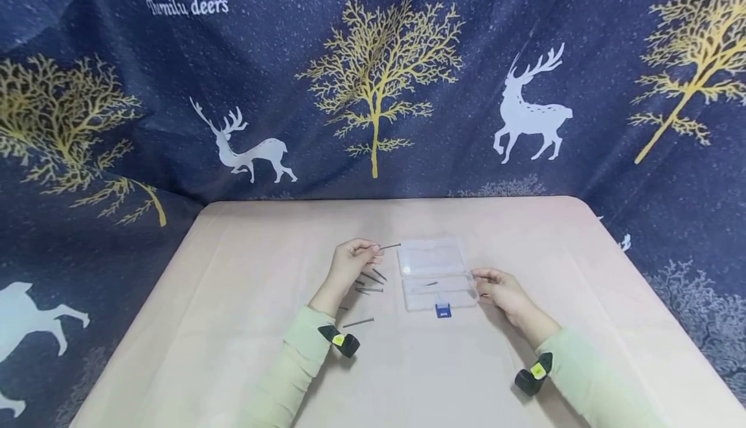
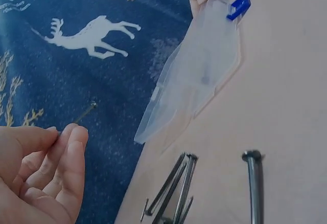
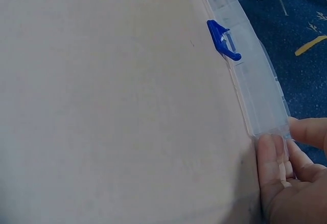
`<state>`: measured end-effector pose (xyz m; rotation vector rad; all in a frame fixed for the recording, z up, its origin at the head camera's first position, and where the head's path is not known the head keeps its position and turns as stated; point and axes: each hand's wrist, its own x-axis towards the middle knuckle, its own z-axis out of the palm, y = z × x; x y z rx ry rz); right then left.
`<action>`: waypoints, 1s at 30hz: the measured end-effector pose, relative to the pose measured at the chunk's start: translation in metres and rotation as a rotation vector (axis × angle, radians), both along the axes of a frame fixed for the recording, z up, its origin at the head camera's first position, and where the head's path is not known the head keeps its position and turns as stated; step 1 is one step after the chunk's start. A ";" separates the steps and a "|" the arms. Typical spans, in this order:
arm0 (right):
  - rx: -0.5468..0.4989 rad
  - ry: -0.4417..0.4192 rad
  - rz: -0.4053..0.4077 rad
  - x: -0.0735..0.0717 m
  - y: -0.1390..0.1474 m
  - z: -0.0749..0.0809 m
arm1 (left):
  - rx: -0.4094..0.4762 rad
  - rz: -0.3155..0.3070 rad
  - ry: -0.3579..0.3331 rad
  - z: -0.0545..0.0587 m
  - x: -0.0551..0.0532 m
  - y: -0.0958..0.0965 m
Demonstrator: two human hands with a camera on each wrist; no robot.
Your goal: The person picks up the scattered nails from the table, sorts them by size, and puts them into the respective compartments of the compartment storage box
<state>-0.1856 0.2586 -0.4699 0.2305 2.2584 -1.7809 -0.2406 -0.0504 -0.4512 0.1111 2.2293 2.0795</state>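
Note:
My left hand (image 1: pixel 355 261) pinches a long nail (image 1: pixel 390 246) between thumb and fingertips, its head pointing toward the open lid of a clear plastic box (image 1: pixel 440 300). The box lies open, with a blue latch (image 1: pixel 443 311) at its front. Inside it shows a nail (image 1: pixel 430 283). My right hand (image 1: pixel 502 293) grips the right end of the box; in the right wrist view its fingers (image 3: pixel 269 155) are at the end wall. Beneath the left hand several loose nails (image 2: pixel 179 188) lie in a pile.
A single nail (image 1: pixel 358 322) lies apart, nearer the front of the pale-covered table (image 1: pixel 454 376). Behind the table hangs a dark blue cloth (image 1: pixel 402 156) printed with deer and trees. Each sleeve carries a black wrist camera (image 1: pixel 529 381).

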 end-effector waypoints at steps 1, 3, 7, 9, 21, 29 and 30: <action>0.003 0.001 0.002 0.000 0.000 -0.001 | 0.009 -0.009 -0.018 0.000 0.000 0.001; 0.005 0.000 -0.002 0.000 -0.001 -0.003 | 0.045 -0.036 -0.063 0.001 0.001 0.002; 0.025 0.003 0.003 0.000 -0.001 -0.004 | 0.094 -0.087 -0.156 0.000 0.003 0.005; 0.032 0.003 0.007 0.000 -0.001 -0.003 | 0.096 -0.098 -0.180 -0.001 0.004 0.007; -0.018 -0.004 -0.025 0.000 -0.002 -0.002 | 0.030 -0.156 -0.262 -0.013 0.011 0.019; -0.036 -0.021 -0.039 0.000 -0.003 -0.001 | 0.018 -0.190 -0.264 -0.010 0.012 0.028; -0.037 -0.020 -0.040 0.000 -0.004 0.000 | 0.018 -0.194 -0.264 -0.010 0.012 0.029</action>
